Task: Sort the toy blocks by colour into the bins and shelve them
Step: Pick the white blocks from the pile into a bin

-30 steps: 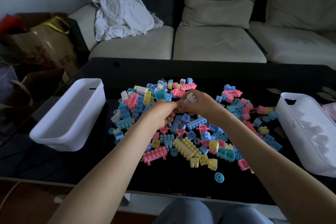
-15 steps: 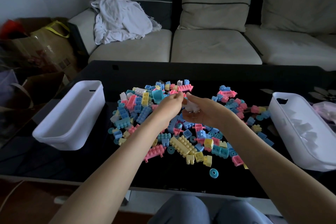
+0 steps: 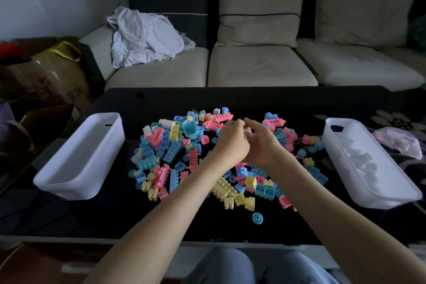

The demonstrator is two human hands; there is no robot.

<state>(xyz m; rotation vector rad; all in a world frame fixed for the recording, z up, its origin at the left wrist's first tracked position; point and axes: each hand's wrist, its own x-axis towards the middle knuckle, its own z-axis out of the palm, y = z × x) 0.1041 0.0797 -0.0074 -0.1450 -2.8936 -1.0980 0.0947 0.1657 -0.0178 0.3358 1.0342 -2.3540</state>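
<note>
Sorting looks barely begun — the pile [image 3: 173, 147] is large. Over the pile's far middle, left hand [image 3: 231, 144] and right hand [image 3: 264, 146] both pinch a small pale block [image 3: 248, 131], seemingly prising it apart. Next it needs carrying to the bin [image 3: 332, 143] right of the pile, where white blocks [image 3: 362, 157] lie.

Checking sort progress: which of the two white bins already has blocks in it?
The right-hand bin: white blocks lie inside it. The left bin shows none.
</note>
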